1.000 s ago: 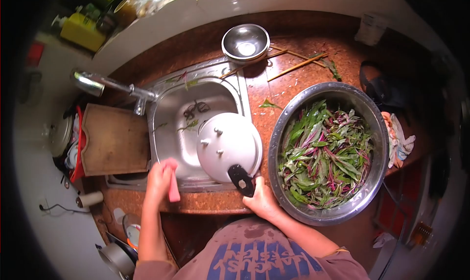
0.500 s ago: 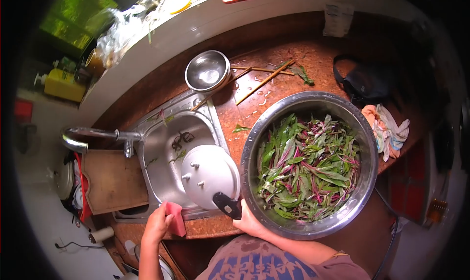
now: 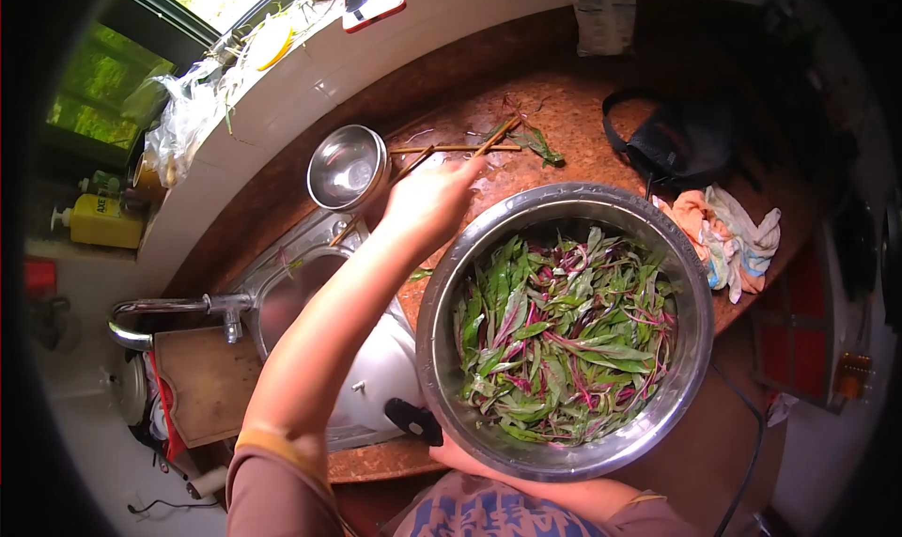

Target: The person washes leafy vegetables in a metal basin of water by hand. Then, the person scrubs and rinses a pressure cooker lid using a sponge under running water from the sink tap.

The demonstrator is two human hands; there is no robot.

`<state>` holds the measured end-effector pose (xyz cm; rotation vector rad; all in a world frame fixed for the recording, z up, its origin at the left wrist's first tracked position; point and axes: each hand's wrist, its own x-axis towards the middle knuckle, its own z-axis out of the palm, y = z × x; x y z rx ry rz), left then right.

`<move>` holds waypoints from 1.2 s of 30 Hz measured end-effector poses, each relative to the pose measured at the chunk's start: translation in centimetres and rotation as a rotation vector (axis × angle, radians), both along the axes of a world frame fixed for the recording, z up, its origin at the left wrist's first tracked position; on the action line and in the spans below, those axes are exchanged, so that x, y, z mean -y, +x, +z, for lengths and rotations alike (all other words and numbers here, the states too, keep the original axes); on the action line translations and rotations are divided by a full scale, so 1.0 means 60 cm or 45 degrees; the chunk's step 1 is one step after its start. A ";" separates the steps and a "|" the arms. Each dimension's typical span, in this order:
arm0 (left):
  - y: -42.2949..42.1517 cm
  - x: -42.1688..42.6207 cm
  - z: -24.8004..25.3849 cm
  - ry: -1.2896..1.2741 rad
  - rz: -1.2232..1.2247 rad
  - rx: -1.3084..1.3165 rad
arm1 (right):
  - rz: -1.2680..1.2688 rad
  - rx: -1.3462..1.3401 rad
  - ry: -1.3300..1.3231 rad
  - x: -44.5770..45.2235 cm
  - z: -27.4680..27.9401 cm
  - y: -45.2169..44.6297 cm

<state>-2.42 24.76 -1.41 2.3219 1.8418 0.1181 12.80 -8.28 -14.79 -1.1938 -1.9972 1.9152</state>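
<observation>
Left hand (image 3: 437,199) at chopsticks (image 3: 507,128), cannot tell grip; right hand (image 3: 460,456) holding black handle (image 3: 412,420) of metal lid (image 3: 378,387).

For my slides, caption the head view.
Left hand at the chopsticks, right hand by the handle of the lid, beside a basin of greens.

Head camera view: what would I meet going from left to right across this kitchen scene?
Yellow pump bottle → wooden board → small steel bowl → large metal basin of leaves → crumpled cloth.
</observation>
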 end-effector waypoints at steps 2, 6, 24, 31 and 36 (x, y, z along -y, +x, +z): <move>0.062 -0.075 -0.025 -0.153 -0.064 -0.157 | 0.008 -0.040 -0.135 0.019 -0.026 0.010; 0.102 -0.151 -0.070 -0.241 -0.248 -0.239 | 0.092 -0.110 -0.607 -0.060 0.055 0.034; -0.020 0.053 0.153 0.046 0.279 1.990 | 0.031 -0.126 -0.057 -0.123 0.118 0.018; -0.076 0.291 0.167 -0.018 0.419 2.413 | -0.099 0.012 0.163 -0.090 0.105 -0.013; -0.076 0.402 0.163 -0.085 0.660 2.601 | -0.059 0.105 -0.013 -0.083 0.088 -0.011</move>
